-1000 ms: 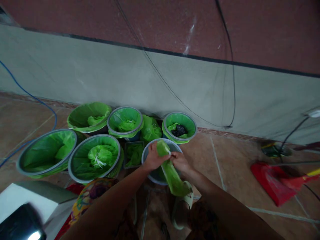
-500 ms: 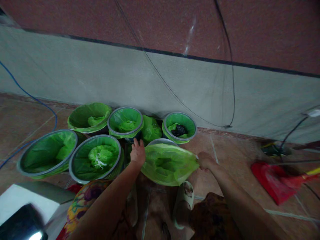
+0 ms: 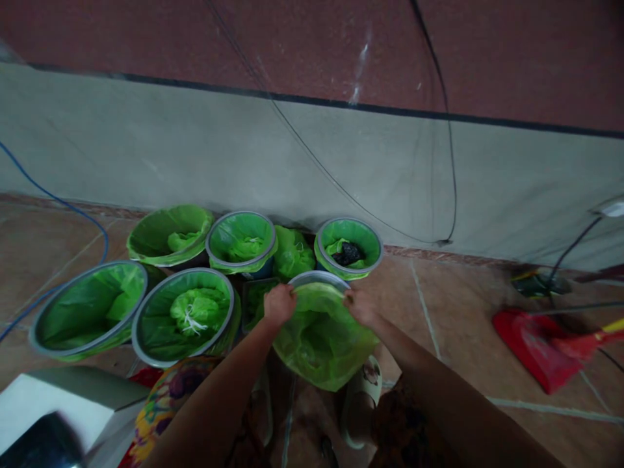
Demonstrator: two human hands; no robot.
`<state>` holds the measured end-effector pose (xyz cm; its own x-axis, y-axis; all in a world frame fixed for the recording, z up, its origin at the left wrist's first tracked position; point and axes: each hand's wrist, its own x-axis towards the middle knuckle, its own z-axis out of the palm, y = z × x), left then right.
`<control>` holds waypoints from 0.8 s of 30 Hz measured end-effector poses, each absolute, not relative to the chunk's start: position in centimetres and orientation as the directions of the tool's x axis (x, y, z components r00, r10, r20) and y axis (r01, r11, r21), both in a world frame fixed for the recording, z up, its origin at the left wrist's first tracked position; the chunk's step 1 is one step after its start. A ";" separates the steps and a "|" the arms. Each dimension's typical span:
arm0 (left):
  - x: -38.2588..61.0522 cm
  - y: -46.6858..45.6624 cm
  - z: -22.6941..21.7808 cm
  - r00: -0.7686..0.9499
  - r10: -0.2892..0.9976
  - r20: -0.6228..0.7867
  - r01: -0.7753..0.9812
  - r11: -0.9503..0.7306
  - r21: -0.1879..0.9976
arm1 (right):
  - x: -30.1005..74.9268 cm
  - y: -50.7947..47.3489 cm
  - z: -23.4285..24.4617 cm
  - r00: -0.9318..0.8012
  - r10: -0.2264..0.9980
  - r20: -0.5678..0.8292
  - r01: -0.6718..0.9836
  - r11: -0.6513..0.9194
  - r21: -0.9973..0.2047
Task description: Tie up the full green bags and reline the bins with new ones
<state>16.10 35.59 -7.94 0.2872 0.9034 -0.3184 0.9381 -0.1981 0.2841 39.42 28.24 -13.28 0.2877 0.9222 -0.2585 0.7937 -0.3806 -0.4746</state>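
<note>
A green plastic bag (image 3: 324, 341) hangs spread wide in front of me, its mouth facing up. My left hand (image 3: 279, 305) is closed on the bag's left edge, and my right hand (image 3: 359, 307) grips its right edge. Just behind the bag shows the grey rim of a bin (image 3: 319, 278); the rest of that bin is hidden by the bag. Beyond it, a lined bin (image 3: 349, 227) holds a black bundle (image 3: 348, 254). A full green bag (image 3: 293, 253) stands left of that bin.
More bins with green liners stand to the left, among them one with a tied bag (image 3: 199, 309). A white box (image 3: 63, 400) is at the lower left. On the right lie a red dustpan (image 3: 531, 351) and a cable (image 3: 575, 247). A blue cord (image 3: 73, 209) crosses the floor.
My right hand has moved left and taken the bag's edge closer to my left hand. My left hand, open before, has closed on the bag. The bag's mouth is rounder.
</note>
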 end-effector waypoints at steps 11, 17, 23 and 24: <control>17.7 36.1 -8.8 0.193 0.949 -0.248 0.933 -0.099 0.347 | 40.2 30.2 -13.2 0.537 0.818 -0.206 0.561 -0.529 -0.637; 19.2 37.3 -8.8 0.177 0.947 -0.268 0.911 -0.055 0.408 | 40.1 31.1 -13.1 0.517 0.823 -0.236 0.579 -0.539 -0.611; 19.7 40.4 -10.7 0.177 0.933 -0.313 0.906 -0.030 0.423 | 40.7 32.7 -14.5 0.560 0.780 -0.280 0.565 -0.606 -0.560; 19.9 40.9 -11.1 0.175 0.933 -0.315 0.908 -0.029 0.417 | 40.7 33.0 -14.9 0.565 0.774 -0.287 0.556 -0.613 -0.561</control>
<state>19.86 40.85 -11.11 0.1748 0.9328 -0.3152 0.9085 -0.0293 0.4169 40.74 33.01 -14.89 0.5645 0.7740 -0.2868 0.5559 -0.6133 -0.5611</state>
